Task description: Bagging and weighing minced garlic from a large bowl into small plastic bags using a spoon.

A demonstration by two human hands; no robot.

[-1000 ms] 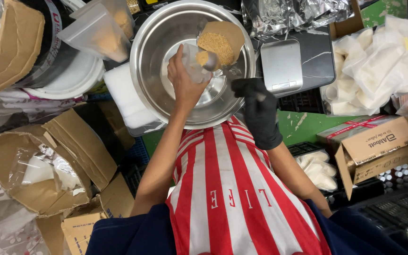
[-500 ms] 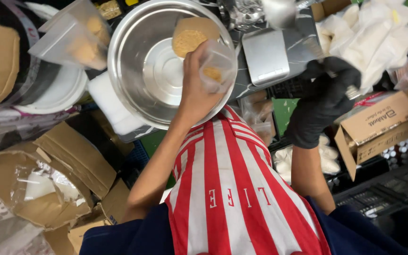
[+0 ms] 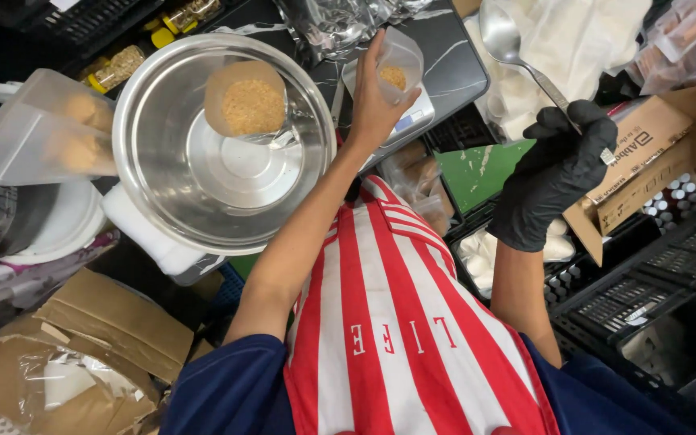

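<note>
The bare left hand (image 3: 372,97) has swung right, away from the steel bowl (image 3: 163,193), and is now gripping the small clear pouch (image 3: 396,68) of crumbs over the scale (image 3: 412,121). The gloved right hand (image 3: 557,169) is lifting a spoon (image 3: 509,44) clear — weighing looks underway.

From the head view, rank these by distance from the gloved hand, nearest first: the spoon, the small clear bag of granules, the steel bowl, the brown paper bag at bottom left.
From the gloved right hand:
1. Spoon, held in it, bowl end up.
2. Small clear bag, in the bare left hand, over the scale.
3. Steel bowl, farther left.
4. Brown paper bag, bottom left corner.
</note>
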